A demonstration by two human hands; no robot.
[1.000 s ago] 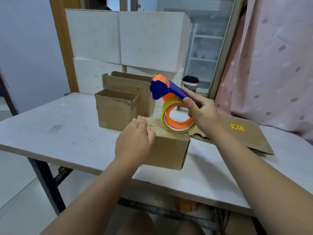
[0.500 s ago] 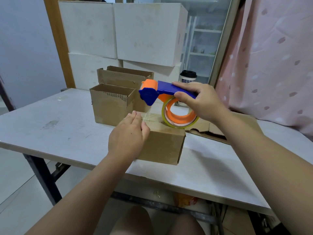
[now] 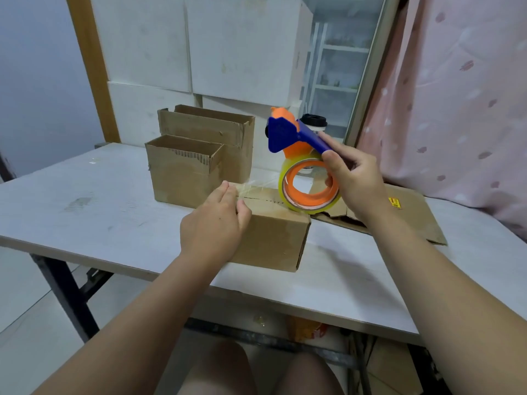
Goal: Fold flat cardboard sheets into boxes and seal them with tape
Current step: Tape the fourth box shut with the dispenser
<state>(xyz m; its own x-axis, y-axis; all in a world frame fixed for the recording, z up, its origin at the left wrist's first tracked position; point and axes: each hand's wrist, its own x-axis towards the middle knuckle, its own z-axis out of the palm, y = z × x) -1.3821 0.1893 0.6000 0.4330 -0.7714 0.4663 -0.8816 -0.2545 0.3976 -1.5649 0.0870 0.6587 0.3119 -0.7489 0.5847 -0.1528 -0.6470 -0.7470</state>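
1. White boxes (image 3: pixel 242 47) are stacked at the back of the table (image 3: pixel 85 212), and a pink curtain (image 3: pixel 456 95) is seen at the right.
2. A cup (image 3: pixel 313 122) with a black lid is placed behind the dispenser (image 3: pixel 288 138) and is partly hidden by it.
3. A flat sheet (image 3: pixel 413 215) is laid on the table at the right and is partly covered by the right wrist.
4. Two open boxes (image 3: pixel 182 172) are placed upright behind the left hand (image 3: pixel 214 226), one just in front of the other. Their insides cannot be seen.
5. The closed box (image 3: pixel 273 240) is placed near the front edge of the table, between the two arms.
6. The left hand is laid on the left end of the box. Its fingers are nearly straight, and the end of the tape (image 3: pixel 256 187) is pressed down under them.
7. The blue handle of the dispenser is gripped by the right hand (image 3: pixel 353 178) with curled fingers. The roll is held at the right end of the box top, and the clear tape is stretched from it along the seam.
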